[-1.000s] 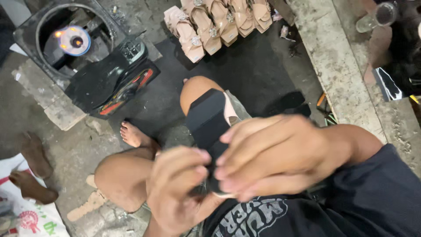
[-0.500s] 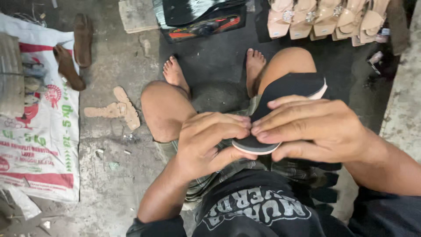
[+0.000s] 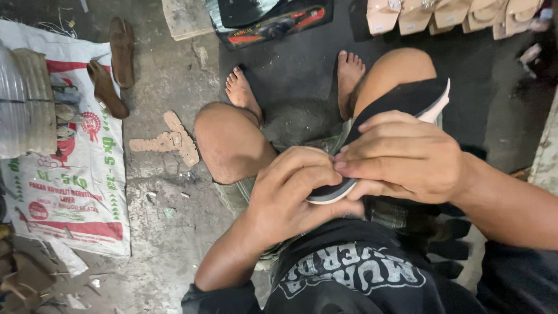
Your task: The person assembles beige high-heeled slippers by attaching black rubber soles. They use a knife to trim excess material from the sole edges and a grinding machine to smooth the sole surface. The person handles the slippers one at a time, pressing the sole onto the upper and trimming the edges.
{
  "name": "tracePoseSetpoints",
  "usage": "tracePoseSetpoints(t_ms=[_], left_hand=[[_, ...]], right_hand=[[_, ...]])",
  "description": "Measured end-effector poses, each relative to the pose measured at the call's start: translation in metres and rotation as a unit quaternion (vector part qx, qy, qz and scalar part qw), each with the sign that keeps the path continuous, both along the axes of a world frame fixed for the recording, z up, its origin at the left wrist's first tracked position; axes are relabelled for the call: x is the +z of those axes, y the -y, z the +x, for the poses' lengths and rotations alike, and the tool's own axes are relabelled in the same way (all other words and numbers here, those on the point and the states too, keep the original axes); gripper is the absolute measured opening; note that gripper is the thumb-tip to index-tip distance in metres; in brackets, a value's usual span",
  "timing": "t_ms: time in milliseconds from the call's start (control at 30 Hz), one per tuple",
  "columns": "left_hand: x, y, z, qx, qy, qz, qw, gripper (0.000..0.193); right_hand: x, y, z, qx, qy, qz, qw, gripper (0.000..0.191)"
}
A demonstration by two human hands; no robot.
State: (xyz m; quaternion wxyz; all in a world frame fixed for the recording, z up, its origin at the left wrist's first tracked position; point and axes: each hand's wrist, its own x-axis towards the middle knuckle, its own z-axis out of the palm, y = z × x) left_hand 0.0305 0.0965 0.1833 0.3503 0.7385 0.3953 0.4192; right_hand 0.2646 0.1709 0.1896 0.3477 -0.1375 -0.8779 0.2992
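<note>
I sit on the floor with bare knees up and hold a black shoe sole (image 3: 414, 97) with a white edge over my lap. My left hand (image 3: 296, 195) grips its near end, fingers curled over the rim. My right hand (image 3: 404, 156) presses on top of the sole's middle, fingers wrapped across it. The sole's far end points up past my right knee. Both hands touch each other at the sole's near end.
A printed white sack (image 3: 75, 174) lies on the floor at left with a stack of soles (image 3: 26, 107) on it. Two brown soles (image 3: 113, 64) and tan cut-outs (image 3: 168, 142) lie nearby. A row of tan sandal parts (image 3: 459, 14) lines the top right.
The view has swung left and down; the stove-like ring left the frame. My hands stay on the sole, now turned with its white edge showing.
</note>
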Motion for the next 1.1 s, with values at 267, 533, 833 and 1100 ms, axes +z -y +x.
tracePoseSetpoints(t_ms=[267,533,833,1100], left_hand=[[0.004,0.006,0.0,0.063,-0.102,-0.009,0.993,0.038],[-0.014,-0.003,0.018,0.098,-0.083,0.047,0.991,0.027],[-0.017,-0.006,0.017,0.108,-0.073,0.034,0.991,0.026],[-0.014,-0.005,0.018,0.102,-0.07,0.005,0.992,0.03]], right_hand=[[-0.011,-0.012,0.001,-0.077,0.045,0.051,0.995,0.027],[-0.044,-0.004,0.01,-0.091,0.039,0.051,0.994,0.018],[-0.028,-0.016,0.022,-0.116,0.138,0.094,0.979,0.023],[-0.046,-0.007,0.029,-0.142,0.086,0.004,0.986,0.016]])
